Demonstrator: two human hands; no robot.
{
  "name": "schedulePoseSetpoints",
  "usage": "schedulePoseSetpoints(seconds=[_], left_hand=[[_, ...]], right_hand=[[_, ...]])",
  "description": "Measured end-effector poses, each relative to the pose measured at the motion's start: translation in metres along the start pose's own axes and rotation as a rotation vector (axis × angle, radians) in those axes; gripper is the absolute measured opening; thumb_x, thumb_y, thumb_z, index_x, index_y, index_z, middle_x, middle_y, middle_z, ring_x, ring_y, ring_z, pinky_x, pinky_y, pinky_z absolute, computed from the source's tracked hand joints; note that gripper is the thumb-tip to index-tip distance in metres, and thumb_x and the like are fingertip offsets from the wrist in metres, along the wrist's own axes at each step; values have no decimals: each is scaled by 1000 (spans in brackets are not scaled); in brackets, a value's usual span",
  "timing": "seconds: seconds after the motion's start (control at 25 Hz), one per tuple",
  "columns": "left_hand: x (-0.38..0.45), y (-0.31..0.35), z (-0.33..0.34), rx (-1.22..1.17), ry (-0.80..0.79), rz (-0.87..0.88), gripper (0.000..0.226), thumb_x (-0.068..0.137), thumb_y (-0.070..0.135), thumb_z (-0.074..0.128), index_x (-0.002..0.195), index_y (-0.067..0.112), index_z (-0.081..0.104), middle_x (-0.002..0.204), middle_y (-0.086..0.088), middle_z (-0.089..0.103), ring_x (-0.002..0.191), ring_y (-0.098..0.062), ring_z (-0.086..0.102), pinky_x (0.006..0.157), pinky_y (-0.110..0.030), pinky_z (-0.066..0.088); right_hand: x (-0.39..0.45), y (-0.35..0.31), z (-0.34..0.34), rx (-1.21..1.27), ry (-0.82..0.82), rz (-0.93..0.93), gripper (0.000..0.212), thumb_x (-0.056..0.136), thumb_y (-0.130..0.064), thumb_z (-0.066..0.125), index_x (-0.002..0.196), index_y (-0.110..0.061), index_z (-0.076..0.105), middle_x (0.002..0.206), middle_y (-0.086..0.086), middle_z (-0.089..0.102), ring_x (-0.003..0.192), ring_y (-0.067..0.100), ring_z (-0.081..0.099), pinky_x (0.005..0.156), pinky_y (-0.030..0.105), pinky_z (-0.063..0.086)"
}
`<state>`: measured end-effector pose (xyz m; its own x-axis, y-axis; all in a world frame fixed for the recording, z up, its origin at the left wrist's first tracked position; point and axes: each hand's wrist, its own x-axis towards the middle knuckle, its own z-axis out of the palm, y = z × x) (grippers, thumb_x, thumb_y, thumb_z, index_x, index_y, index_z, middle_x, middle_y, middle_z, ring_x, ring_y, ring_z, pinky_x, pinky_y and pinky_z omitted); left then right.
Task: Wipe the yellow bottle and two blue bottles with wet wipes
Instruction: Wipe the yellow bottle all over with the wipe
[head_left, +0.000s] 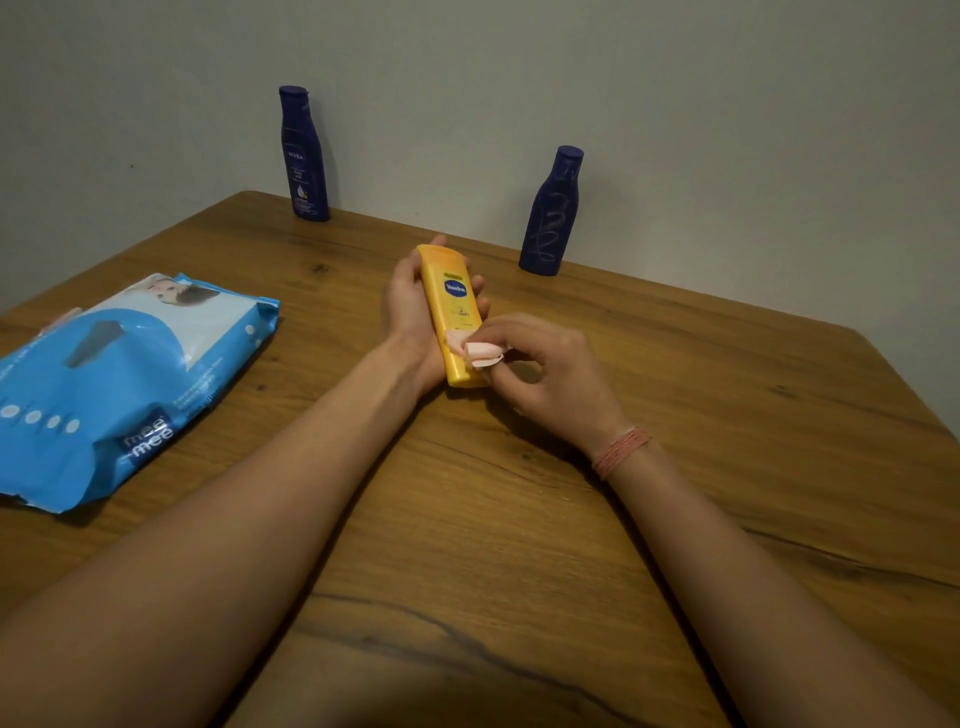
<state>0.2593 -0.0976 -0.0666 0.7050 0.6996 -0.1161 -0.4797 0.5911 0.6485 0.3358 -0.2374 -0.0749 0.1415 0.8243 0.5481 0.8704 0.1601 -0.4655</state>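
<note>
Held above the middle of the wooden counter (519, 519): slim yellow plastic lotion bottle with a blue oval label (451, 312), lying lengthwise in the left hand (410, 317), fingers curled round its far side from beneath. Pinched in the right hand (540, 371): small folded pale pink wet wipe (480, 354), pressed on the bottle's near end, at 6 o'clock of the label. Hands close together, both clamped, none free.

Probably light and stiff-walled, smooth plastic, likely slippery once damp; best gripped round the flat middle, as now, turning to reach the back. Wipe soft, limp, prone to bunching; better held by a folded edge.

At 11 o'clock by the wall, tall dark blue plastic bottle with white lettering (304, 156), upright. At 1 o'clock, second dark blue bottle with scribbled marks (550, 213), upright, well apart from the first. At 9 o'clock, flat blue soft wipes pack (119, 379).
</note>
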Motion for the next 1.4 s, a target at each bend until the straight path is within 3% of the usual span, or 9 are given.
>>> schedulePoseSetpoints(seconds=[0.2,0.36,0.52,0.68,0.84,0.92,1.08,1.28,1.4], left_hand=[[-13,-8,10,85,-178,-150,32,98,35,51,113,15,72,108,-10,68,91,-22,66,84,-40,55],[-20,-11,14,196,-346,-199,46,97,24,56,141,10,50,112,-12,64,108,-25,56,108,-41,41],[-25,-17,21,413,-408,-169,46,100,20,52,145,17,46,110,-8,68,85,-9,63,78,-25,52],[-24,-19,20,384,-383,-120,48,101,15,48,148,18,41,132,-13,56,105,-18,60,94,-35,48],[-25,-19,21,466,-421,-60,41,104,27,39,142,13,49,130,-16,57,110,-21,57,97,-36,48],[-29,-20,22,524,-467,-87,44,103,36,39,139,12,52,123,-14,61,106,-19,62,91,-34,53],[-31,-19,24,522,-487,-115,36,104,30,41,135,14,51,101,-5,66,80,-10,71,66,-25,56],[-31,-23,23,525,-485,-103,41,103,32,41,139,15,49,117,-9,60,99,-20,62,80,-33,53],[-31,-22,22,511,-491,-76,37,103,34,40,137,24,51,118,-6,59,100,-19,62,80,-32,52]], right_hand=[[1,-2,0,42,258,67,30,92,-12,64,122,-12,65,124,3,65,117,9,58,93,27,54],[3,1,-5,107,456,216,34,95,-11,59,128,-15,62,128,0,63,121,8,56,98,33,52],[1,8,-13,358,540,453,32,97,-17,56,128,-14,63,117,1,69,109,10,63,93,34,55],[1,7,-13,498,523,505,29,97,-18,56,124,-13,65,112,0,70,105,10,66,91,34,57],[2,1,-11,388,573,369,31,95,-17,59,124,-12,65,120,-1,67,113,8,62,94,31,55],[2,1,-9,303,565,380,30,94,-18,60,124,-15,65,120,-3,66,113,6,60,95,30,54],[2,11,-13,225,523,531,30,94,-20,61,123,-15,66,120,-2,64,110,7,59,95,32,53],[4,-4,-6,166,577,296,28,93,-16,62,121,-18,64,115,-4,65,105,3,60,86,20,54],[4,4,-9,198,592,428,26,93,-18,63,119,-16,66,113,-3,66,102,5,61,89,27,54]])
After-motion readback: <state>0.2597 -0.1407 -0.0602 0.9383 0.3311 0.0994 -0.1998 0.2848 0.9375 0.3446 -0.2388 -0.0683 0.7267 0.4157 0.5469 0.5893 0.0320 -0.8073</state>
